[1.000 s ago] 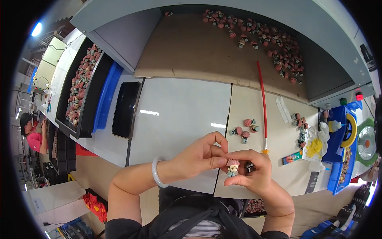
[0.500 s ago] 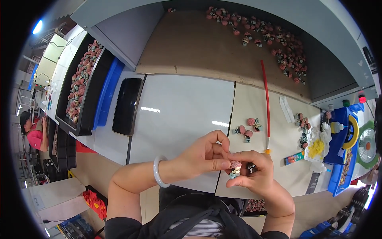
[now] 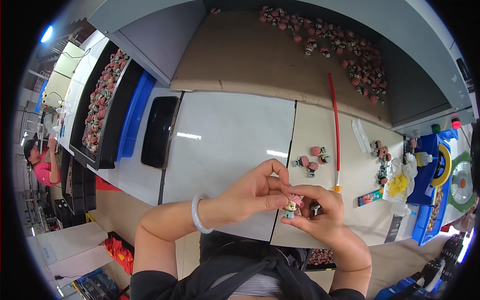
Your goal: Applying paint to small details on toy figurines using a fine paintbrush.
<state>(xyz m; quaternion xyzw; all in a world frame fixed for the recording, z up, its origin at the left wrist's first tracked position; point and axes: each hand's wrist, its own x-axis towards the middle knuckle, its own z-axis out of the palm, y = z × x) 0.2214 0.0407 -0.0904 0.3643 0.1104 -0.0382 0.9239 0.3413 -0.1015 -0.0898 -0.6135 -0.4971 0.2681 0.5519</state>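
A small figurine (image 3: pixel 292 206) with bumpy pink hair and a pale blue-green base is held between both hands above the table's front edge. My left hand (image 3: pixel 257 192), with a pale bangle at its wrist, pinches it at the head with thumb and fingertips. From the other side, my right hand (image 3: pixel 324 210) grips it between index finger and thumb. A little dark and white piece (image 3: pixel 315 208) shows inside the right hand's curled fingers; its kind is unclear. Just beyond the hands, several similar figurines (image 3: pixel 312 162) lie in a group on the table.
A red-handled brush (image 3: pixel 335 125) lies to the right of the group. A phone (image 3: pixel 160 132) and a black tray (image 3: pixel 106 145) of figurines stand at left. More figurines (image 3: pixel 357 70) fill the far right of the shelf. Right are a blue bin (image 3: pixel 422 195) and a fan (image 3: pixel 461 180).
The figurine has turned in my fingers and now stands more upright, its base slightly lower left. My right thumb has shifted up against it. At far left, a person's arm has risen.
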